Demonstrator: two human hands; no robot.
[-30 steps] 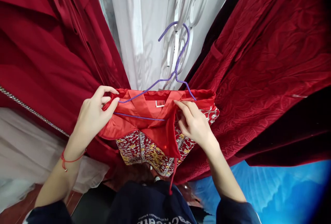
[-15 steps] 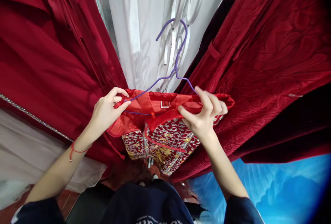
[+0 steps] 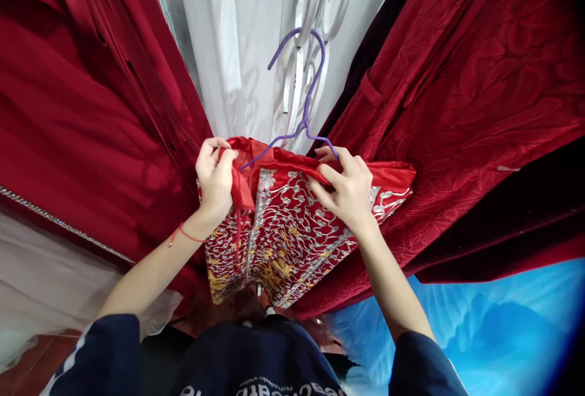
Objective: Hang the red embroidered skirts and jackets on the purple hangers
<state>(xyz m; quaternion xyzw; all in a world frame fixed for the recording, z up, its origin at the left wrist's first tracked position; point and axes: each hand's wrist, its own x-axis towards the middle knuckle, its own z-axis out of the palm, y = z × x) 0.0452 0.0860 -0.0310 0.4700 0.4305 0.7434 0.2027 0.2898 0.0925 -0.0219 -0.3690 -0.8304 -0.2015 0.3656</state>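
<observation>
A red skirt-like garment (image 3: 287,231) with silver and gold embroidery hangs in front of me, its waist edged in plain red satin. Inside the waist sits a purple wire hanger (image 3: 305,117), its hook up by the white metal scrollwork and its lower part hidden by the cloth. My left hand (image 3: 216,176) is closed on the waistband at the left end, fingers over the edge. On the right, my right hand (image 3: 345,189) pinches the front of the waistband, with fingertips behind it by the hanger's right arm.
Dark red garments (image 3: 91,79) hang at the left, and a patterned red velvet one (image 3: 457,109) at the right. White curved metalwork (image 3: 331,12) stands behind. A bright blue fluffy garment (image 3: 503,323) lies low right, and pale sheer fabric (image 3: 55,268) low left.
The front of the waistband has come up, covering the inner label and much of the hanger. My left hand has moved right and slightly up; my right hand has shifted a little left.
</observation>
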